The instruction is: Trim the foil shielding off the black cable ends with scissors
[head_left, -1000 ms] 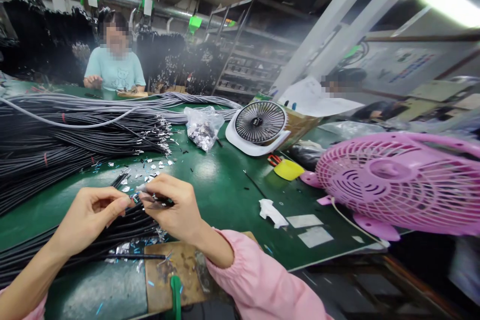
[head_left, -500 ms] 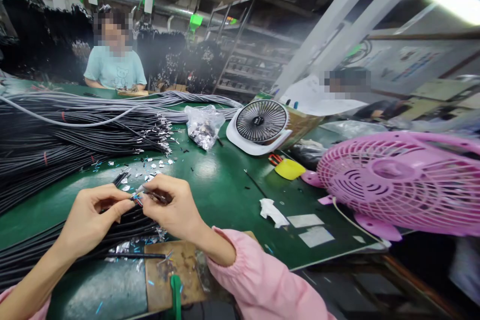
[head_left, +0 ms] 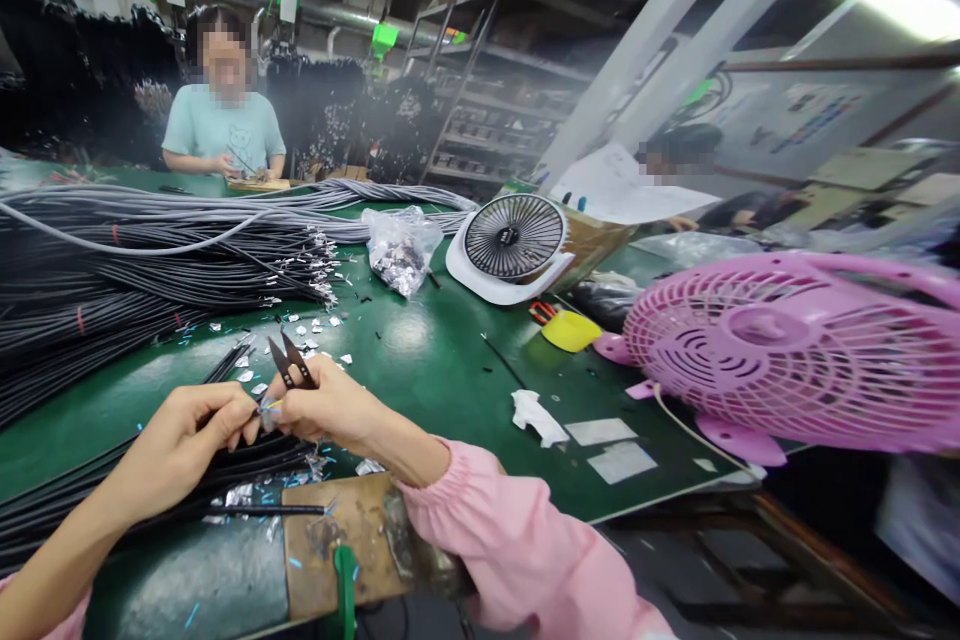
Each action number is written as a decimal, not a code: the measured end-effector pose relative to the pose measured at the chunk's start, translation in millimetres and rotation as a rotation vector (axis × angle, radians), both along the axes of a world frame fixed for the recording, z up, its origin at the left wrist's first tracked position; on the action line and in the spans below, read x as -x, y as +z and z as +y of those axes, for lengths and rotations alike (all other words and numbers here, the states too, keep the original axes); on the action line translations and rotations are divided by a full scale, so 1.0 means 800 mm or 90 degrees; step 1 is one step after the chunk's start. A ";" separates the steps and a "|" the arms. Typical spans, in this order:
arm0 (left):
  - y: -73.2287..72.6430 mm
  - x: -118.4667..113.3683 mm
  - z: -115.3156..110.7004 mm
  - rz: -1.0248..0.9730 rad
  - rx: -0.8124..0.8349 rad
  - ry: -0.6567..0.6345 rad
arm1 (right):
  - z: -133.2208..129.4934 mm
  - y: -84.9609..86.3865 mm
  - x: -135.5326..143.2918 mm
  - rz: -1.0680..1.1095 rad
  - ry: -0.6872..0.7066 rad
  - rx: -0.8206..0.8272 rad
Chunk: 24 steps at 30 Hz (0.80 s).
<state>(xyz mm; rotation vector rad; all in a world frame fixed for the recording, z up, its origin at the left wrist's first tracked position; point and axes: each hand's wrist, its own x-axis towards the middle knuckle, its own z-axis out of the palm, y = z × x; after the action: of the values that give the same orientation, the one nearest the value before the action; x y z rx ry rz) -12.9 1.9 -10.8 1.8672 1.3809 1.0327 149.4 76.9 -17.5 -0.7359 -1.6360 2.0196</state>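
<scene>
Head view: wire end (head_left: 268, 410) at 3 o'clock from left hand (head_left: 166, 445), its fingertips pinching it; axis roughly 9-to-3. Right hand (head_left: 339, 408), equally near, curls round snips (head_left: 286, 365), blades toward 11 o'clock.

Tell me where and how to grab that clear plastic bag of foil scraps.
Pinch the loose, crumpled film at the upper edge of the plastic bag, coming down from above. The silvery scraps look bunched lower down, so the film there seems easiest to gather. The white desk fan stands close on the right and grey cables lie on the left, so a sideways approach looks tighter.
</scene>
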 end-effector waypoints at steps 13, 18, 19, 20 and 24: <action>-0.001 0.001 0.001 -0.016 0.036 0.072 | -0.019 0.002 -0.002 0.144 -0.214 -0.203; -0.001 0.000 0.001 -0.038 0.031 0.085 | -0.018 -0.001 -0.002 0.126 -0.247 -0.173; 0.000 -0.001 0.001 -0.042 0.030 0.088 | -0.019 -0.001 -0.003 0.123 -0.251 -0.181; 0.000 -0.001 0.001 -0.045 0.030 0.089 | -0.020 0.000 -0.005 0.121 -0.251 -0.193; 0.000 -0.001 0.000 -0.051 0.036 0.084 | -0.022 0.000 -0.010 0.124 -0.236 -0.253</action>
<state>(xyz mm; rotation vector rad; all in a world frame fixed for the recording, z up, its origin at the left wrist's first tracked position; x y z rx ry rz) -12.1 2.2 -10.4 1.6946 1.4877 1.1090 157.6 59.5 -17.5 -0.6188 -1.5810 1.4058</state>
